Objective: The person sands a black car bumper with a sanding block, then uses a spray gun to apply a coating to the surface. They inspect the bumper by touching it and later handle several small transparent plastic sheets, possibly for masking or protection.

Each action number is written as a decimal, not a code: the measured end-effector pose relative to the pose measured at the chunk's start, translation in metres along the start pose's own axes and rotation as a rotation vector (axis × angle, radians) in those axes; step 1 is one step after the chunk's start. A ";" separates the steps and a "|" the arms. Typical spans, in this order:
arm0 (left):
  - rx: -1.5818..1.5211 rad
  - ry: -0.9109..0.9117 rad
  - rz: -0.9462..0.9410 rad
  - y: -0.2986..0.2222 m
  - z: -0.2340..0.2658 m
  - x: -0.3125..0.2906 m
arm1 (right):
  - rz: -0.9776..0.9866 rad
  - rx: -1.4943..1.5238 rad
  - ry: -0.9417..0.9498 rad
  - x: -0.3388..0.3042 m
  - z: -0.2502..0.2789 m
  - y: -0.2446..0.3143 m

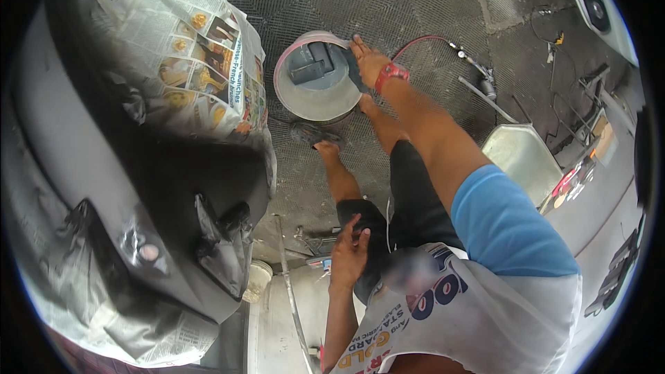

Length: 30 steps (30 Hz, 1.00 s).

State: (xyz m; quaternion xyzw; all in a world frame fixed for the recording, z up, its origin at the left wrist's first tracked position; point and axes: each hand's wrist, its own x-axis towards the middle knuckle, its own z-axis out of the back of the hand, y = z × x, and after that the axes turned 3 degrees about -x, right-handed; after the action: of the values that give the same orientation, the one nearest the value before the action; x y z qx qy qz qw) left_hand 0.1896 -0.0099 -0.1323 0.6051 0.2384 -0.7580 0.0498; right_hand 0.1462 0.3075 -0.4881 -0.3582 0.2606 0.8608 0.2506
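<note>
Outstretched right hand (370, 64) meets a bucket (308, 102) at upper center, finger grip unclear; left hand (349, 257), lower center, fingers apart.

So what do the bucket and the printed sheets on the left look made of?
Bucket: probably plastic, dull and whitish, judging by its smooth, slightly cloudy wall. Printed sheets: newspaper, thin and matte, with text columns, photos and creases.

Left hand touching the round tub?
Apart. The head view shows it: the left hand is over the dark shorts, with a lower leg and floor visible between it and the round tub.
</note>
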 end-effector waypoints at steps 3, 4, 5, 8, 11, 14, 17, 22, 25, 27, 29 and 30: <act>-0.019 -0.015 -0.026 -0.005 -0.010 0.021 | 0.027 0.026 0.150 0.032 0.023 0.001; -0.003 -0.023 -0.022 -0.010 -0.010 0.024 | 0.008 0.047 0.232 0.036 0.024 -0.004; 0.016 -0.031 -0.023 -0.014 -0.008 0.030 | 0.046 0.035 0.018 0.041 -0.010 -0.021; 0.036 -0.034 -0.008 -0.033 -0.003 0.053 | 0.048 -0.145 0.178 0.036 -0.038 -0.028; 0.167 -0.038 -0.039 -0.053 0.006 0.076 | 0.112 0.022 -0.159 -0.033 -0.032 -0.012; 0.304 -0.198 -0.323 -0.065 0.002 0.117 | 0.215 0.270 -0.290 -0.120 0.013 0.015; 0.307 -0.336 -0.512 -0.110 0.001 0.141 | 0.345 0.376 -0.355 -0.201 0.064 0.037; 0.287 -0.093 -0.381 -0.135 0.013 0.136 | 0.206 0.830 -0.204 -0.273 0.134 0.046; 0.012 0.047 -0.155 -0.164 0.021 0.099 | 0.029 1.174 -0.338 -0.272 0.120 0.036; -0.171 0.106 -0.214 -0.168 0.025 0.080 | 0.167 1.185 -0.378 -0.265 0.115 0.034; -0.497 0.279 -0.244 -0.171 0.028 0.064 | 0.185 1.816 -0.051 -0.273 0.115 0.054; -0.562 0.188 -0.217 -0.175 0.031 0.057 | 0.181 2.111 0.148 -0.276 0.118 0.062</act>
State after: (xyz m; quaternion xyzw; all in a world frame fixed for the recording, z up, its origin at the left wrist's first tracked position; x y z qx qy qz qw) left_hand 0.0835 0.1434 -0.1288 0.6060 0.5054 -0.6040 0.1118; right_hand 0.2211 0.2683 -0.1930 0.0099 0.9161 0.1901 0.3528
